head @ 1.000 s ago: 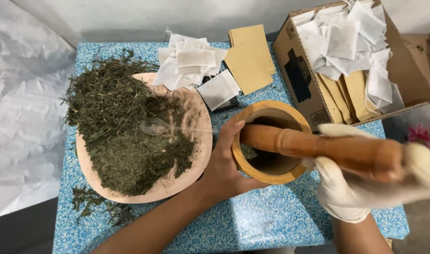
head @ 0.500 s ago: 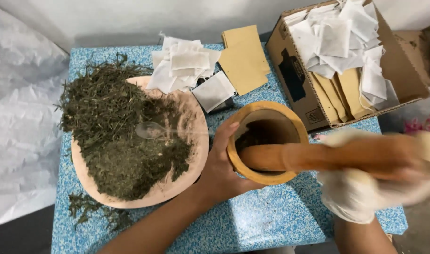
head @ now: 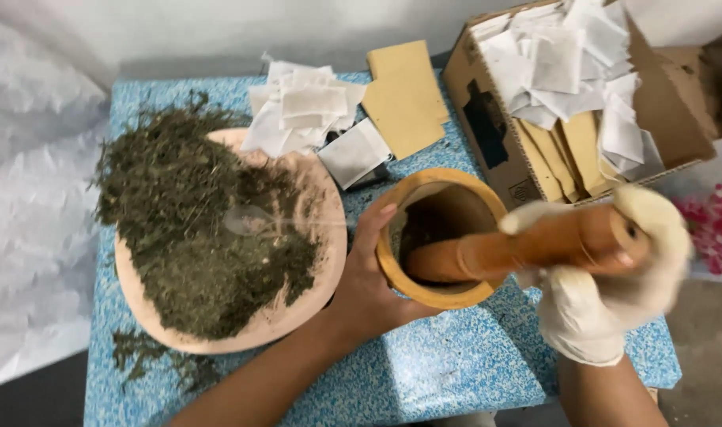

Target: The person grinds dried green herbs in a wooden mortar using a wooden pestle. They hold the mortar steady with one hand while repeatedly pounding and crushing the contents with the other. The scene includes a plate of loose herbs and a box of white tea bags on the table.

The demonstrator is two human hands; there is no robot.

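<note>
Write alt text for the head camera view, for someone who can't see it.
A gloved right hand grips a wooden pestle angled into a wooden mortar, which the bare left hand steadies on a blue speckled table. Beside it, a wide dish holds dried green herbs; a cardboard box holds white sachets.

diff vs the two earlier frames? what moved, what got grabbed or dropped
The right hand, in a white glove, kept its grip on the wooden pestle and swung it: the handle end rose a little and the tip shifted inside the mortar. Nothing was picked up or let go. The left hand still steadies the mortar's side. The tray of dried herbs, the paper sachets and the cardboard box stayed put.
</note>
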